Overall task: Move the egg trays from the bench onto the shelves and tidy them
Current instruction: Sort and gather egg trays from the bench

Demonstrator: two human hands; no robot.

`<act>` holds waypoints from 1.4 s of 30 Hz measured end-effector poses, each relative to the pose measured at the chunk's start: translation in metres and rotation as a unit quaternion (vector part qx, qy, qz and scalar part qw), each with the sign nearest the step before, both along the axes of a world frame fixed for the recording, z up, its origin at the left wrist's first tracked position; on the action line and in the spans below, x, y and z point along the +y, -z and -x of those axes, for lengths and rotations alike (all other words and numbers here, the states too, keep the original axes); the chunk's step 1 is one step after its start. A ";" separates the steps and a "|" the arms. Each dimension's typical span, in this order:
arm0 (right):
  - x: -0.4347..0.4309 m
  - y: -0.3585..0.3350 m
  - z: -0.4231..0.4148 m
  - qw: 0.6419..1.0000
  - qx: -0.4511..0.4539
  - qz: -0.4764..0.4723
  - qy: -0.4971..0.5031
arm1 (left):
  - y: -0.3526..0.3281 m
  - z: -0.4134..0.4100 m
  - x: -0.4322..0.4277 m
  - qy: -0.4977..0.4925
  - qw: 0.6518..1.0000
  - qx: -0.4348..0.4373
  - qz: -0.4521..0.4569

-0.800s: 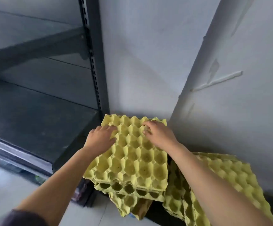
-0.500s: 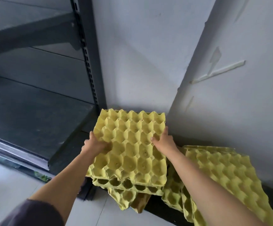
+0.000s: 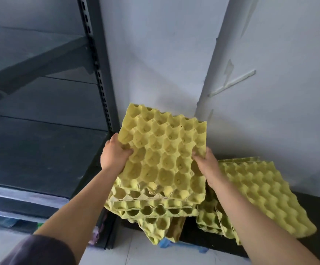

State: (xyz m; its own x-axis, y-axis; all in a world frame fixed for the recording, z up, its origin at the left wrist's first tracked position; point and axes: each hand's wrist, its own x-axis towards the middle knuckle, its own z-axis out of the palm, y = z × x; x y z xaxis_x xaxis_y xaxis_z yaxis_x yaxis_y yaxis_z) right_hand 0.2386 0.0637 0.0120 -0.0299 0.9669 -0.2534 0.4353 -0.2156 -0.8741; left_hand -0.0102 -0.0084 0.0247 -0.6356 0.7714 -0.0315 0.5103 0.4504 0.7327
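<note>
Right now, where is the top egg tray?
Head view, centre: the top egg tray is held tilted over the left stack, left hand and right hand gripping its side edges, right of the shelf upright.

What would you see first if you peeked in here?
The bright yellow egg tray in the middle stands out first. The left hand and right hand grip it by its side edges, tilted above a messy pile of trays. Another stack of trays leans on the black bench to the right, and a dark metal shelf stands on the left.
</note>
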 end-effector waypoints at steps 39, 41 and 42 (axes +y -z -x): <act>-0.297 -0.045 0.290 0.965 0.041 -0.062 -0.250 | -0.012 0.182 -0.435 0.055 0.836 0.545 0.029; -0.314 -0.048 0.333 0.961 0.060 -0.058 -0.263 | -0.011 0.224 -0.451 0.044 0.845 0.533 0.011; -0.322 -0.049 0.356 0.959 0.072 -0.051 -0.268 | -0.011 0.246 -0.458 0.037 0.850 0.526 0.001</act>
State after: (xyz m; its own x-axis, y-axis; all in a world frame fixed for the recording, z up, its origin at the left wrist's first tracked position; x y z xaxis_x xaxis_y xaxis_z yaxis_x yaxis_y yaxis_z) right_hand -0.1171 -0.2586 0.0612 -0.5582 0.8219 -0.1137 0.3320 0.0956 -0.9384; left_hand -0.2560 -0.4666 0.0361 -0.2621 0.8111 0.5229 0.9096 0.3887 -0.1468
